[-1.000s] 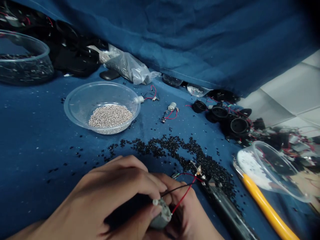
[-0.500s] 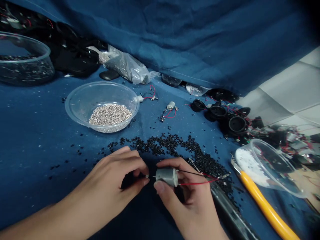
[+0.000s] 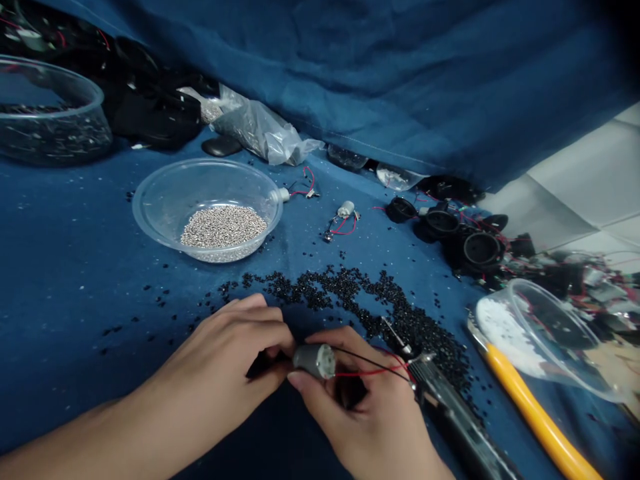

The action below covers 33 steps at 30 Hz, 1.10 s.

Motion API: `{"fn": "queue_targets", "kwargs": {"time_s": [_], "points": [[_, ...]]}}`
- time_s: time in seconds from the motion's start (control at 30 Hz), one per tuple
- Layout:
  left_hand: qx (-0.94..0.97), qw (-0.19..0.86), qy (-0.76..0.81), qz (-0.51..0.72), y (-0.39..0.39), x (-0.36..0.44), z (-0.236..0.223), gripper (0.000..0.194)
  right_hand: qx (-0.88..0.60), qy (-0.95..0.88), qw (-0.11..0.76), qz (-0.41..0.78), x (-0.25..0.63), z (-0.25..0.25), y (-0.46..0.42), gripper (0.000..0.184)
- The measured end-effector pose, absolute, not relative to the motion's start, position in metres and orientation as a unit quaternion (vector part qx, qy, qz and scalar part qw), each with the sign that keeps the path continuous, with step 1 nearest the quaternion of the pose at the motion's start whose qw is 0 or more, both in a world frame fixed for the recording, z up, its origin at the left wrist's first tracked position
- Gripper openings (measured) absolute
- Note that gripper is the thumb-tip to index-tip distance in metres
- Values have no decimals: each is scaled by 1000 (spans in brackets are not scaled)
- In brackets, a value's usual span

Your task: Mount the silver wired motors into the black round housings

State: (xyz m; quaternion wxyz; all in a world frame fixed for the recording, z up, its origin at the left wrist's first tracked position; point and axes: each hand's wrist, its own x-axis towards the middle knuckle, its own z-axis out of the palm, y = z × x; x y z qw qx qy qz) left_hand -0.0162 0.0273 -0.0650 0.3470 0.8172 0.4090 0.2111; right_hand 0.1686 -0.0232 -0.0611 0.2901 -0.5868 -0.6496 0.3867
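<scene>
The left hand (image 3: 220,350) has closed up against the end of the small silver motor (image 3: 314,361), which the right hand (image 3: 363,407) grips by its body above the blue cloth (image 3: 90,280), its red and black wires (image 3: 370,368) trailing toward the black pellets (image 3: 350,293).
</scene>
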Motion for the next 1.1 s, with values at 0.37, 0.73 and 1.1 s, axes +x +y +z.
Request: {"fn": "queue_targets", "kwargs": {"time_s": [0.37,0.73,1.1], "points": [[812,381,383,219,29,-18,-67,24,-605,-639,276,386,165,-60,-21,9],[818,358,388,226,22,-18,-66,22,-603,-574,490,260,177,-52,-17,21],[815,351,394,239,25,-17,-67,22,-581,-584,321,468,171,-63,-18,8]]}}
